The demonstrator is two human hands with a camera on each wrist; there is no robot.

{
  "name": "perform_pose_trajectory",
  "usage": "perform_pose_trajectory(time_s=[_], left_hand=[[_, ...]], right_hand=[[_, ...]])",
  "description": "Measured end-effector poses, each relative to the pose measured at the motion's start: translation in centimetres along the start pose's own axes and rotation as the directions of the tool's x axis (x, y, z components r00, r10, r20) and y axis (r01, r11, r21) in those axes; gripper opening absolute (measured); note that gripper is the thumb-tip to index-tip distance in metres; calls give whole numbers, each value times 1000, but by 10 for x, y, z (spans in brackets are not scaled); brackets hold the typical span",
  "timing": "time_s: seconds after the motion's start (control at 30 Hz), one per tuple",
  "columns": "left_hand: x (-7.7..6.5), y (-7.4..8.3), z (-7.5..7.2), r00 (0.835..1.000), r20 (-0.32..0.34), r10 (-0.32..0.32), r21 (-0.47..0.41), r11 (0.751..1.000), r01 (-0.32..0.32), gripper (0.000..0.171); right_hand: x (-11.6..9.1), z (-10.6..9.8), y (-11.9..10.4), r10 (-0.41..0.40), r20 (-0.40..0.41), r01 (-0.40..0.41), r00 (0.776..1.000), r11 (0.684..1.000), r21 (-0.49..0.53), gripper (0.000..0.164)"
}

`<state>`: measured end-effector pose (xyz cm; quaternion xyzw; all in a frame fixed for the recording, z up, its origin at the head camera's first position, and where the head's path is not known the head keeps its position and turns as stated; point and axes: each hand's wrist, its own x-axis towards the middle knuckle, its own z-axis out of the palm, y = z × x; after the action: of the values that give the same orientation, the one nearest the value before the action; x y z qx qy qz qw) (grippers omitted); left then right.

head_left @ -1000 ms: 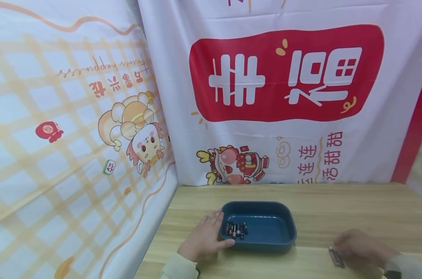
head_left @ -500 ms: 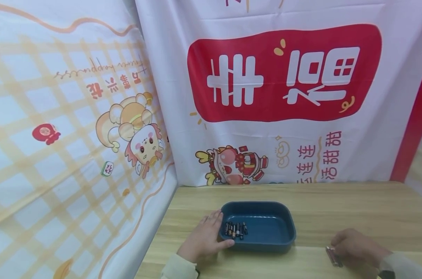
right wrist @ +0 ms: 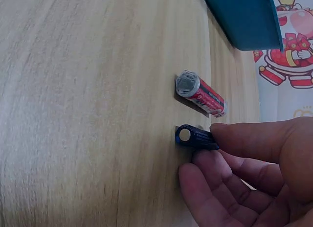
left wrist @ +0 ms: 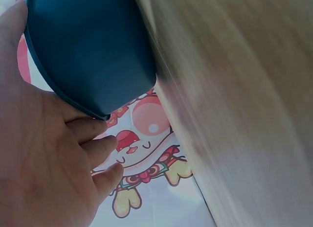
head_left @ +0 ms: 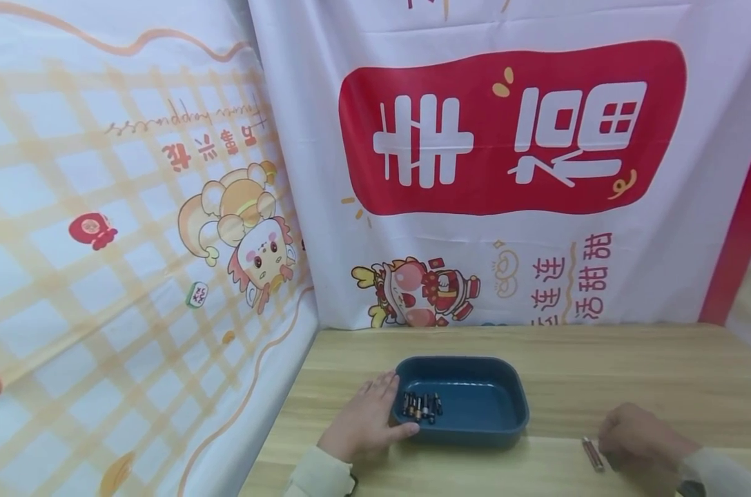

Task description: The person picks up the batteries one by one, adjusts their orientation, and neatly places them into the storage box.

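Observation:
Against the left end of a dark blue rectangular bin (head_left: 487, 436) rests my left hand (head_left: 364, 422), its thumb along the front rim. The left wrist view shows that hand's fingers extended at the bin's edge (left wrist: 93, 56). Several small batteries (head_left: 420, 407) lie together at the left inside the bin. On the table to the right, my right hand (head_left: 639, 436) pinches a dark blue battery (right wrist: 196, 137) between thumb and fingers. Beside it lies a red and silver battery (right wrist: 205, 96), apart from the fingers; in the head view this red battery (head_left: 593, 454) is left of the hand.
A light wooden table (head_left: 599, 366) carries everything. Behind it hangs a white cloth (head_left: 313, 207) with a red printed panel, and a checkered cloth (head_left: 133, 276) hangs along the left side.
My right hand has drawn slightly right, away from the red battery, which now shows alone in the head view; the blue one is in the fingers. My left hand stays on the bin.

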<state>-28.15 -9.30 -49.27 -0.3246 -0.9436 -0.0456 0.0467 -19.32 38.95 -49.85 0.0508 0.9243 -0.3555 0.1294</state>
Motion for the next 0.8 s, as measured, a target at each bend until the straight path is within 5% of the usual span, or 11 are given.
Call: perform_pose_trajectory(time_s=[0.47,0.8], left_hand=[[0,0,3,1000,-21,16,-2,1000,-16,102],[1,0,0,999,-31,24,-12,1000,-24,101]], right_hand=[[6,-1,7,16,5,-15,1000,996,-93,8],[1,-8,0,-62,19,61,998,995,82,6]])
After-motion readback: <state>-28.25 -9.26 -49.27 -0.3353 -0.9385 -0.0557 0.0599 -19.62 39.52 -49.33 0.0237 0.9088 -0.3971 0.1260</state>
